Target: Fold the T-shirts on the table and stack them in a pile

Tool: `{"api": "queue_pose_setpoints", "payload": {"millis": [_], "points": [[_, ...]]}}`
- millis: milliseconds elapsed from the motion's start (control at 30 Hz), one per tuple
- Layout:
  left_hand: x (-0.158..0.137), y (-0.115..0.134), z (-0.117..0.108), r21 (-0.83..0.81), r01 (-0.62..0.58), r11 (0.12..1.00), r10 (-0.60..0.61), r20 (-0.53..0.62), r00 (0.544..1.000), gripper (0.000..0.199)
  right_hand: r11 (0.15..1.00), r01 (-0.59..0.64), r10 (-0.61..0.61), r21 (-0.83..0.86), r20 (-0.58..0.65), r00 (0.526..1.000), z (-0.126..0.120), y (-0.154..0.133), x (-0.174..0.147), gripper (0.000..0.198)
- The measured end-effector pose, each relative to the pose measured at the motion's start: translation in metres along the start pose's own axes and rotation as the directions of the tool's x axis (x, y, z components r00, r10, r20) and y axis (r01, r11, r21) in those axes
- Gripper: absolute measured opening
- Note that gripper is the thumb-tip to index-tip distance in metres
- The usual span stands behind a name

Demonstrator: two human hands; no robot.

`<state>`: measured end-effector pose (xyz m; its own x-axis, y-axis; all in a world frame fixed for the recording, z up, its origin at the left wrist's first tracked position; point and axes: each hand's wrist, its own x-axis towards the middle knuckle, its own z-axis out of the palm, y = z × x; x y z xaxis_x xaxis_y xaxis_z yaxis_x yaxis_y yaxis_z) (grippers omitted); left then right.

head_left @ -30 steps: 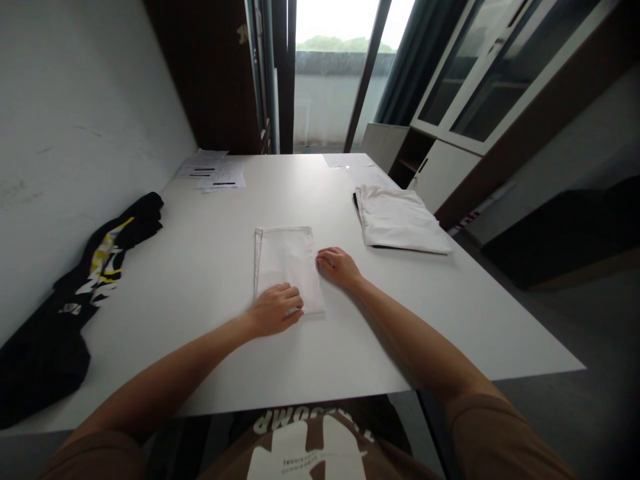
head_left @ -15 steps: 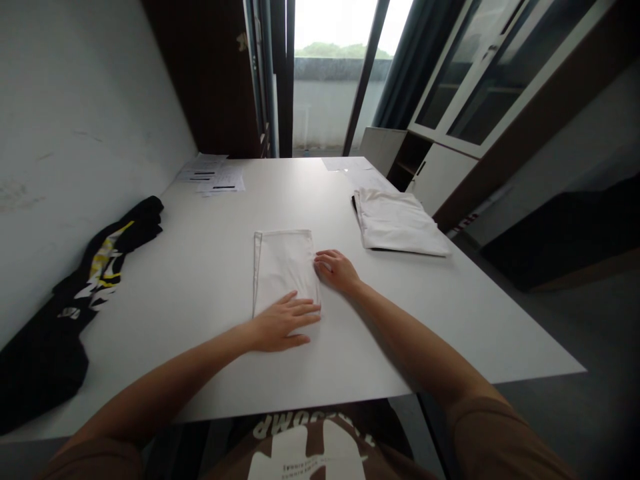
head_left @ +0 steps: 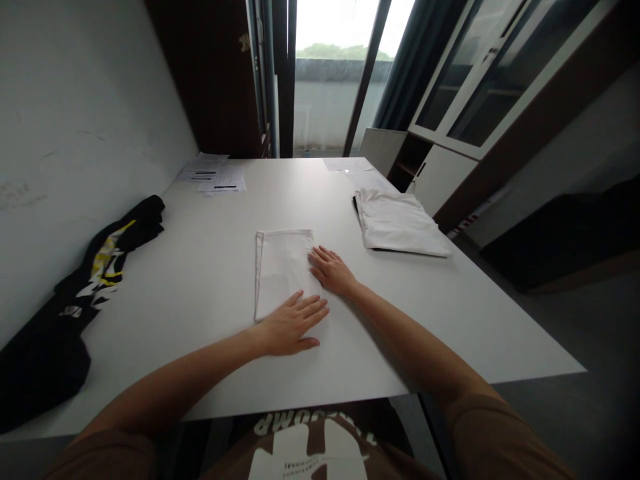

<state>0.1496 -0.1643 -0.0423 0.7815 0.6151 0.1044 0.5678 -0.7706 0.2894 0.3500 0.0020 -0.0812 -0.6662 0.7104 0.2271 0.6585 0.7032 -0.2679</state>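
A white cloth (head_left: 284, 263), folded into a neat rectangle, lies flat on the white table in front of me. Across its near right corner rests my left hand (head_left: 295, 325), palm down with fingers spread, covering that corner. My right hand (head_left: 331, 268) lies flat along the cloth's right edge, fingertips on the fabric and fingers stretched out. Neither hand grips anything. The layers of the fold show along the cloth's left edge.
On the right of the table (head_left: 210, 267) lies a stack of folded white cloth (head_left: 400, 223) with a dark layer beneath. A crumpled black garment (head_left: 107, 267) with yellow and white print lies along the left wall. Paper sheets (head_left: 225, 179) lie at the far left.
My left hand has slid slightly right over the cloth's near corner. The fingers of my right hand, curled before, are now flattened onto the right edge.
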Motion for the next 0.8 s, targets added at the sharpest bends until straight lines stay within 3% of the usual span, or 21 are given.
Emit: {"api": "queue_pose_setpoints", "payload": {"millis": [133, 267, 333, 433, 500, 600, 667, 733, 800], "points": [[0.002, 0.007, -0.002, -0.029, -0.191, 0.981, 0.192, 0.056, 0.980, 0.068, 1.000, -0.012, 0.012, 0.014, 0.002, 1.000, 0.000, -0.001, 0.000, 0.047], [-0.002, 0.001, -0.005, 0.024, -0.028, 0.999, 0.029, -0.042, 0.999, 0.066, 0.998, -0.049, 0.051, 0.035, -0.038, 0.998, -0.001, -0.001, 0.000, 0.047], [-0.004, -0.002, -0.005, 0.016, -0.020, 1.000, 0.021, -0.025, 0.999, 0.070, 0.997, 0.043, -0.041, 0.065, -0.029, 0.999, -0.004, -0.002, -0.001, 0.048], [-0.005, -0.001, -0.004, -0.032, -0.156, 0.987, 0.157, 0.025, 0.987, 0.069, 0.973, 0.203, -0.207, 0.106, 0.030, 0.978, -0.007, -0.005, -0.003, 0.046], [-0.004, 0.001, -0.004, -0.026, -0.151, 0.988, 0.151, -0.018, 0.988, 0.065, 0.978, 0.188, -0.193, 0.094, 0.049, 0.980, -0.008, -0.006, -0.003, 0.045], [-0.004, -0.006, -0.007, 0.048, 0.042, 0.998, -0.035, -0.139, 0.990, 0.058, 0.999, 0.036, -0.036, 0.018, 0.022, 0.999, -0.006, -0.005, -0.004, 0.045], [-0.006, -0.021, -0.011, 0.091, 0.208, 0.974, -0.184, -0.217, 0.959, 0.054, 0.998, -0.051, 0.051, -0.038, -0.002, 0.999, -0.006, -0.004, -0.004, 0.045], [-0.011, -0.043, -0.016, 0.114, 0.374, 0.920, -0.326, -0.303, 0.895, 0.051, 0.991, -0.111, 0.110, -0.080, -0.009, 0.994, -0.007, -0.004, -0.005, 0.046], [-0.019, -0.072, -0.020, 0.115, 0.551, 0.827, -0.472, -0.389, 0.791, 0.050, 0.984, -0.152, 0.152, -0.096, -0.008, 0.988, -0.008, -0.006, -0.006, 0.048]]}}
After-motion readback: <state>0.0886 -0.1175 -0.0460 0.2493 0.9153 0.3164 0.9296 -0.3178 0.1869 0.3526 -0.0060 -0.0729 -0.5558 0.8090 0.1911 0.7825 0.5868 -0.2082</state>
